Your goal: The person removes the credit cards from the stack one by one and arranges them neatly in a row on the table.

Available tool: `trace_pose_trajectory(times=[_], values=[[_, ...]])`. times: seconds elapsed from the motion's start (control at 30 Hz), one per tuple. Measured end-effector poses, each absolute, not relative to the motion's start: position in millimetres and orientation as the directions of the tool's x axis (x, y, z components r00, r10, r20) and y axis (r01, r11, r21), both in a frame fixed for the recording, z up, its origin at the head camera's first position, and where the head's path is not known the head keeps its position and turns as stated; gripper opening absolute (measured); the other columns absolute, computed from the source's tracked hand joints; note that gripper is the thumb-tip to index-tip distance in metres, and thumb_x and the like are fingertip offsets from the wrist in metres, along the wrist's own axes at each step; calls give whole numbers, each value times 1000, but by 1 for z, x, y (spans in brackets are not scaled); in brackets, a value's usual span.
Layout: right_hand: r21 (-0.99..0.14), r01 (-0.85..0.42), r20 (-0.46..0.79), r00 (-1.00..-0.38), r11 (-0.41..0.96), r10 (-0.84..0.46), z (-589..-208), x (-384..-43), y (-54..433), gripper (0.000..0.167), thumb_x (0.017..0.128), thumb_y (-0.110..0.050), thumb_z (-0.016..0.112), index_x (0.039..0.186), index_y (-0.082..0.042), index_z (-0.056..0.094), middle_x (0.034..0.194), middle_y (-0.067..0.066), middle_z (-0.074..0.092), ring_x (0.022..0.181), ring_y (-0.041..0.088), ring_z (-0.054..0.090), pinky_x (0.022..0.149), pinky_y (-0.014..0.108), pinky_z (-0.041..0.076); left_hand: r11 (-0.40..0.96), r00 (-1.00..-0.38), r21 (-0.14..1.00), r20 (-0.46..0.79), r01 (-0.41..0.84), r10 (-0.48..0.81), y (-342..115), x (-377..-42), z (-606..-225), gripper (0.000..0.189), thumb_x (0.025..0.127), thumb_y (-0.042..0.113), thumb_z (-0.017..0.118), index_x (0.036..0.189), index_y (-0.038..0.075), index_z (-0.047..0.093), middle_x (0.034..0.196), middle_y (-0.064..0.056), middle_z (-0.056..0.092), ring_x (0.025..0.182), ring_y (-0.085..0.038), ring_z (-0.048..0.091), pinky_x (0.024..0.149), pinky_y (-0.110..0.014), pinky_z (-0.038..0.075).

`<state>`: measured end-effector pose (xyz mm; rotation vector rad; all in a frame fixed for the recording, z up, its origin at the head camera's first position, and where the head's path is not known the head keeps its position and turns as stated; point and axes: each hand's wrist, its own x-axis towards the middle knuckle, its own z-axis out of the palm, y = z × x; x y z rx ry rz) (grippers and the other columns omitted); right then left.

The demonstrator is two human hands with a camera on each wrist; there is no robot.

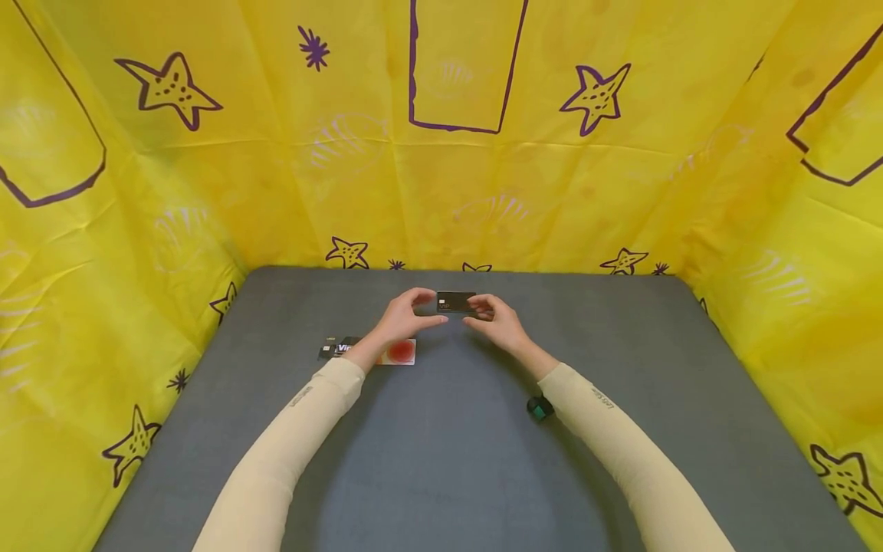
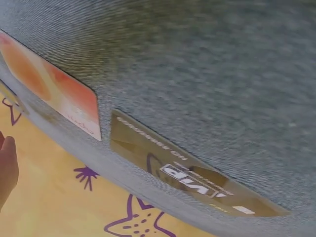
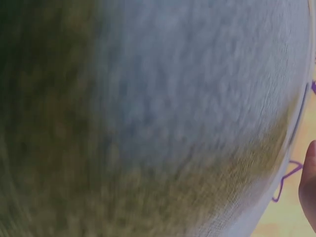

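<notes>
Two spread hands (image 1: pixel 405 315) (image 1: pixel 502 323) flank one black card (image 1: pixel 454 300); two other cards (image 2: pixel 182 173) (image 2: pixel 61 86) lie left.

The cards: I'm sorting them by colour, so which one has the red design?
The card with the red patch lies immediately right of a dark card in the head view; the third card, farther back, is also dark.

You wear a cream, close-fitting fabric left sleeve (image 1: pixel 267 460), rising from the lower left of the frame, and a matching cream fabric right sleeve (image 1: pixel 631 460) from the lower right, each with small dark lettering (image 1: pixel 301 396) near the wrist. Your left hand (image 1: pixel 405 315) and right hand (image 1: pixel 501 326) are bare. A small black rounded device with a teal-green face (image 1: pixel 540 408) shows against the right sleeve's inner edge.
</notes>
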<state>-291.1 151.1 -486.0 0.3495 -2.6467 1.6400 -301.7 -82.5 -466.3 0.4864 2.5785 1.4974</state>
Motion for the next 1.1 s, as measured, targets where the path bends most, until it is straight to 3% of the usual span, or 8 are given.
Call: trace_pose_trajectory(times=[1.1], values=[[-832,-109,31,-988,545,-151,-486,-315,173,45,89,-19,73,128,-3,58,122,15,60,110,28,55,97,42,44,579,-965,797,15,170,263,-60,-331,-475,58,81,26,81,127,-1,58,124,-15,61,116,-30,54,100,-41,43]])
